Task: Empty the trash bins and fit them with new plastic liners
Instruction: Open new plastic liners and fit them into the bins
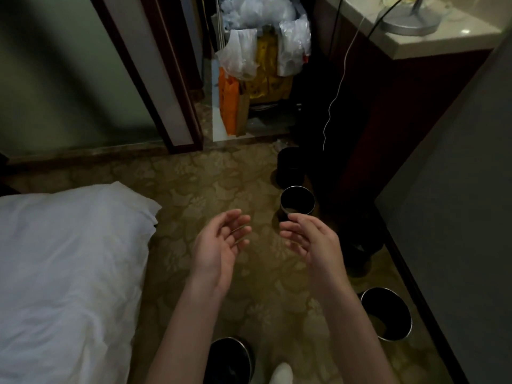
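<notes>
Standing on the yellow-brown patterned carpet (207, 176) are four round dark trash bins. A small black bin with a shiny metal rim (297, 202) sits just beyond the right hand's fingertips. A shadowed black bin (291, 164) stands behind it, near the dark wooden cabinet (388, 112). A silver-rimmed bin (386, 314) is low on the right, and a fourth bin (230, 358) sits at the bottom edge under the left forearm. Whether any holds a liner cannot be told.

The left hand (221, 245) and right hand (307, 239) hover over the carpet, palms facing each other, fingers relaxed and spread, gripping nothing. A white-sheeted bed (63, 259) lies to the left. Crumpled clear plastic bags (241, 56) hang in the doorway beyond.
</notes>
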Motion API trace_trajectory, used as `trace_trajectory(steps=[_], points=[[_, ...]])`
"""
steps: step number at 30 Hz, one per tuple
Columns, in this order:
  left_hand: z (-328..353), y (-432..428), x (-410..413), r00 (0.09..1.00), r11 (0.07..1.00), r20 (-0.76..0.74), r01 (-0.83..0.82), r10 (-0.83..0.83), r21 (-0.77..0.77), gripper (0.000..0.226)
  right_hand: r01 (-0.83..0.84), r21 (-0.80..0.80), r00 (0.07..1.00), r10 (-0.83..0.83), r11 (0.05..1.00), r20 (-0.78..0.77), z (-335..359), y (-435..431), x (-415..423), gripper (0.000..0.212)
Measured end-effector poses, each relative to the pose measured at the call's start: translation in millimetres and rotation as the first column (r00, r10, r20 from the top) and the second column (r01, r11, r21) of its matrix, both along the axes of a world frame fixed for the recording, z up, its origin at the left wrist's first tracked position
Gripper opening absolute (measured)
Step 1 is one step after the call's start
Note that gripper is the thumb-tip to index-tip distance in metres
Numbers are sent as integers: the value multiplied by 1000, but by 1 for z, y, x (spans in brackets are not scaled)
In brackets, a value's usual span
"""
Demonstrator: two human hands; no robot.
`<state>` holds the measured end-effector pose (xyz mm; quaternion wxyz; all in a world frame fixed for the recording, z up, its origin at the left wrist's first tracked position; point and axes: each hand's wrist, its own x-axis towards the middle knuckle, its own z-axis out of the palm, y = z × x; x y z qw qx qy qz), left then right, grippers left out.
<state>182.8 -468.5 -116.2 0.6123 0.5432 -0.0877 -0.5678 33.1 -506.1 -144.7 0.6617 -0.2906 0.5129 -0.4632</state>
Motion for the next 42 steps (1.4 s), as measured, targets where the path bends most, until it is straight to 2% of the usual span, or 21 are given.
trace_trajectory(steps=[12,18,23,27,35,42], points=[[-16,-144,15,990,993,-98,89,-97,-76,27,35,-72,995,-42,997,-96,0,-122,16,21],[-28,-262,63,960,972,-162,212,-227,-103,29,114,-85,979,-127,990,-162,-1,-218,77,19],[-15,-355,119,940,955,-180,272,-291,-123,30,97,-103,972,-116,990,-203,12,-295,146,19],[-15,-408,165,943,953,-161,270,-290,-139,31,118,-69,969,-130,991,-212,17,-348,186,17],[-27,-489,214,936,963,-226,261,-270,-68,31,156,-38,977,-160,987,-140,14,-436,221,15],[-25,-572,245,967,981,-169,186,-191,-46,29,79,-85,983,-92,993,-156,-2,-540,250,18]])
